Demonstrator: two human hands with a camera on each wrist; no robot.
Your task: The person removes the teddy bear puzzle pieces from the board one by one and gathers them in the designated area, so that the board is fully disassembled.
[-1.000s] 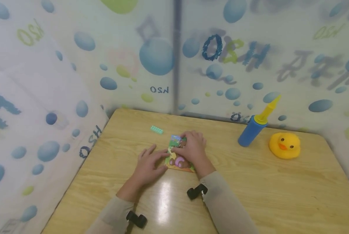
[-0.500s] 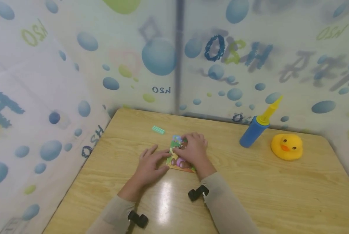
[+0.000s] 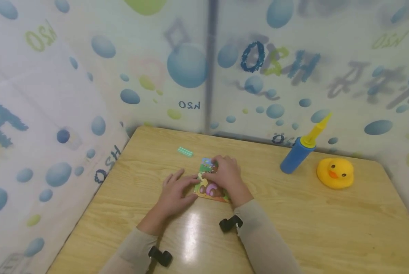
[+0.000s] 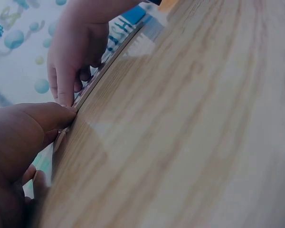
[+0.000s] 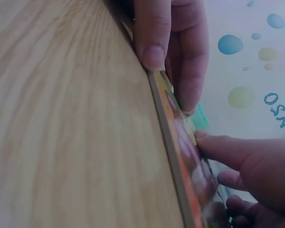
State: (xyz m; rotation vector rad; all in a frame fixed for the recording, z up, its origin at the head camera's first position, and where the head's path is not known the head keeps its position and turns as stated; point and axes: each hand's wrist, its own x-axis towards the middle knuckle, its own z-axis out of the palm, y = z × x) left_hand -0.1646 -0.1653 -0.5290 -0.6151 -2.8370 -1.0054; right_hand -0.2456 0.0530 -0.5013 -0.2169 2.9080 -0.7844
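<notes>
A: Left to right. What's on the table (image 3: 293, 236)?

B: Far left, a small teal studded brick (image 3: 185, 152), alone. Then the left hand (image 3: 174, 193), fingers fairly straight, fingertips touching the left edge of the puzzle board (image 3: 209, 188). It holds nothing.

A: Board looks like?

B: Thin flat card lying on the wood near the table's middle. Colourful cartoon print: green and blue at the far end, yellow and a pink-brown figure nearer the person. Orange rim along the near edge; the right wrist view shows the edge (image 5: 178, 156) as a slim layered slab.

A: Right hand?

B: The right hand (image 3: 225, 174) lies on top of the board, fingers curled down onto the picture, thumb at the near edge. Whether it pinches a loose piece can't be told.

A: Further right?

B: A blue hand pump (image 3: 298, 151) with a yellow nozzle, leaning. Then a yellow rubber duck (image 3: 334, 173), near the pump.
</notes>
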